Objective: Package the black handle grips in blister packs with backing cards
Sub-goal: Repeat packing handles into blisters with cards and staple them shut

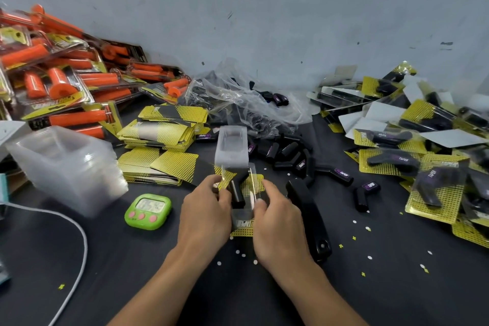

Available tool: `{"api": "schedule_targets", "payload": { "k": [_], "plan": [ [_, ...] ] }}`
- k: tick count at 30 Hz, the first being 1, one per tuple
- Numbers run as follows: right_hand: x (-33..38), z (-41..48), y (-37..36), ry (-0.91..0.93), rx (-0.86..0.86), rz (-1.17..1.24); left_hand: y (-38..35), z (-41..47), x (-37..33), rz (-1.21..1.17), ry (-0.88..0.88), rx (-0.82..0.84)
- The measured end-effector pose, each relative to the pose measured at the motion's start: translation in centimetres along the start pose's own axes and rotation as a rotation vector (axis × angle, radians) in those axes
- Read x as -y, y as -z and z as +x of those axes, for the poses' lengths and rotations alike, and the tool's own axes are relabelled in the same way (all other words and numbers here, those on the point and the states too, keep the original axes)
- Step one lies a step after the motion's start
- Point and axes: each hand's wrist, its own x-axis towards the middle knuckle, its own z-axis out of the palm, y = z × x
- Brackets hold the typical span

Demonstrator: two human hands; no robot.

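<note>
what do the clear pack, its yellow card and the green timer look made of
Blister pack: thin clear plastic, glossy; the black grip shows through it. Backing card: likely printed paperboard, flat with yellow dots. Timer: probably moulded plastic, smooth green with sheen.

Digits on green timer [148, 211] blurred, orange grip packs [60, 79] cut off at 10 o'clock edge, backing card [242, 231] part-hidden under fingers [271, 190]
</note>
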Motion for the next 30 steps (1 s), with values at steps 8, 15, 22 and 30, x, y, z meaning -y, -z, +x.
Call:
{"api": "schedule_targets", "payload": {
  "k": [8, 15, 22, 30],
  "plan": [
    [-0.1, -0.8, -0.4, 0.154, 0.340, -0.325, 2.1, 0.1, -0.4, -0.113, -0.007, -0.279],
    [1.9, -1.6, -0.2, 0.159, 0.299, -0.617, 2.3, 0.4, -0.1, -0.078, 0.077, -0.279],
    [2.8, -2.2, 1.5, 0.150, 0.089, -0.614, 2.5, 0.7, 0.2, -0.083, 0.078, -0.284],
    [1.1, -1.1, 1.2, -0.051, -0.234, 0.391, 1.6, 0.4, 0.2, -0.075, 0.040, -0.192]
  ]
}}
